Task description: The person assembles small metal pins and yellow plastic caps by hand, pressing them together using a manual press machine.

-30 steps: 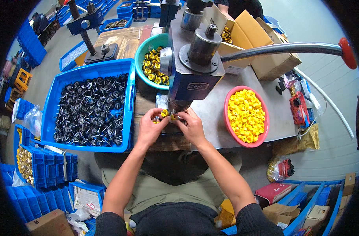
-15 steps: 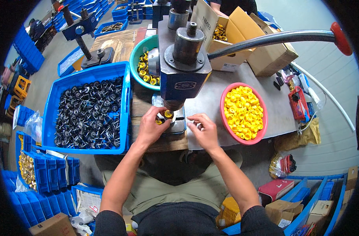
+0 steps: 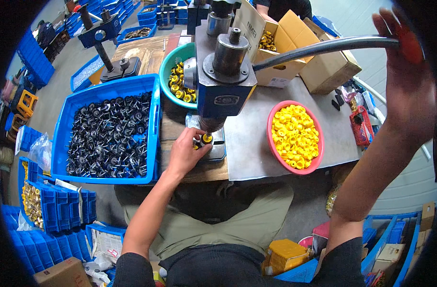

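Observation:
In front of me stands a bench press (image 3: 226, 88) with a long curved lever (image 3: 333, 45). Under its ram is a small black part with a yellow cap (image 3: 206, 138). My left hand (image 3: 184, 152) pinches this part between thumb and fingers on the metal press base (image 3: 218, 152). My right hand (image 3: 407, 91) is raised far to the right, at the lever's red knob (image 3: 411, 45). Its fingers are stretched out beside the knob, somewhat blurred; whether the palm touches the knob is hard to see.
A blue crate (image 3: 154, 143) of black parts with metal pins stands at left. Behind the press sits a green basin (image 3: 162, 79) of yellow-capped parts. At right is a pink basin (image 3: 271, 138) of yellow caps. Cardboard boxes (image 3: 331, 71) stand behind, near another person (image 3: 288, 8).
My right hand has gone from beside the press base up and right to the lever knob. My left hand stays at the capped part. The lever looks nearly unmoved.

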Available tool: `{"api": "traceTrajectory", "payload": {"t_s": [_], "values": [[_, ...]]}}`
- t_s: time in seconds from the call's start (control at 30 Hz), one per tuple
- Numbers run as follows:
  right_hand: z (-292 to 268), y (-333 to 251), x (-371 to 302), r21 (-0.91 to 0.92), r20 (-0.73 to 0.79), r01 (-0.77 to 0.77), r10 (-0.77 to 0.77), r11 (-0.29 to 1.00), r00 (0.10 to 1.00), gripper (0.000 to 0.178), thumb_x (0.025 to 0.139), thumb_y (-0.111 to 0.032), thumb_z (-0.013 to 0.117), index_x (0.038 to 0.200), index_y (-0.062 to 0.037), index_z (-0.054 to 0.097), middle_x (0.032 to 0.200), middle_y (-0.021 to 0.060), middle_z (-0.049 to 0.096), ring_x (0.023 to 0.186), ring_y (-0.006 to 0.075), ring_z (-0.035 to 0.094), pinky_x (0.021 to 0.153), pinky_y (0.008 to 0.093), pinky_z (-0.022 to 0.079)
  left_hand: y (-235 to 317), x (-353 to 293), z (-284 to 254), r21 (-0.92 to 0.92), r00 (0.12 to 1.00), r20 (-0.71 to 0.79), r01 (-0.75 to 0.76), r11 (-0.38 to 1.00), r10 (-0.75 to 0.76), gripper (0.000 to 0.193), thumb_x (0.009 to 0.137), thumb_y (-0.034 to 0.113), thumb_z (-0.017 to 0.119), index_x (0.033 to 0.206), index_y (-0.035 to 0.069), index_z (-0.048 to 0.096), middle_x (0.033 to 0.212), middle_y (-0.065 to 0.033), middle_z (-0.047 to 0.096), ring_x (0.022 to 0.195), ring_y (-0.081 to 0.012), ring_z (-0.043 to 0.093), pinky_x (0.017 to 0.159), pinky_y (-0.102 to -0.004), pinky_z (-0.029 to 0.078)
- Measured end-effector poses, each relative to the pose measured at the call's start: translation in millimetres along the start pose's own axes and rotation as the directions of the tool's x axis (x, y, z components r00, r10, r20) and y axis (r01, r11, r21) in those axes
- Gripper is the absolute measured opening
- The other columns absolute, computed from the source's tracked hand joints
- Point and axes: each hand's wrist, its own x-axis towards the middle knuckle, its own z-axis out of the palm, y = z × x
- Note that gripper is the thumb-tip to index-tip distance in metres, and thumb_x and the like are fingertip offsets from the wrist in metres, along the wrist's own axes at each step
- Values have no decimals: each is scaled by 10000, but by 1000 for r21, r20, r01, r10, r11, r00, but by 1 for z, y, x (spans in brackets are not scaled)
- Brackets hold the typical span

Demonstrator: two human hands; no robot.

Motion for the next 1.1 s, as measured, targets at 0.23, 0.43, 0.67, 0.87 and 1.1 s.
{"api": "traceTrajectory", "payload": {"t_s": [0.23,0.43,0.67,0.87,1.1], "values": [[-34,6,-2,-94,114,-4,15,996,993,541,995,-260,414,1409,89,400,1103,239,559,969,277,589,1057,542,428,7,1,11,65,996,-29,89,994,-88,398,742,180,828,1011,33,574,963,-136,618,880,-309,652,710,-404,532],[6,-36,-98,-185,204,-8,46,983,978,510,992,-195,420,1416,88,389,939,167,586,766,197,610,989,517,506,8,0,16,99,993,-85,96,990,-87,422,736,191,838,997,23,552,977,-146,610,867,-324,644,699,-423,524],[11,-30,-231,-424,-113,-210,179,881,977,495,1037,-218,331,1483,-1,325,1204,200,623,1035,333,665,977,485,514,2,-3,14,95,994,-107,43,995,-33,424,726,185,843,976,29,539,951,-144,599,838,-336,635,674,-432,515],[-19,60,-317,-500,-32,-48,37,865,999,460,1043,-235,309,1376,67,410,1303,316,530,902,385,707,883,474,562,8,0,18,174,998,-59,18,985,-8,424,740,209,829,988,46,526,980,-140,578,830,-364,627,666,-457,504],[-26,23,-289,-366,113,-140,193,920,975,285,1022,-200,423,1200,-2,525,1244,262,539,848,328,705,697,394,616,0,-1,21,161,999,-28,20,987,-16,423,736,193,821,1018,39,545,997,-155,566,871,-395,611,701,-467,498]]}}
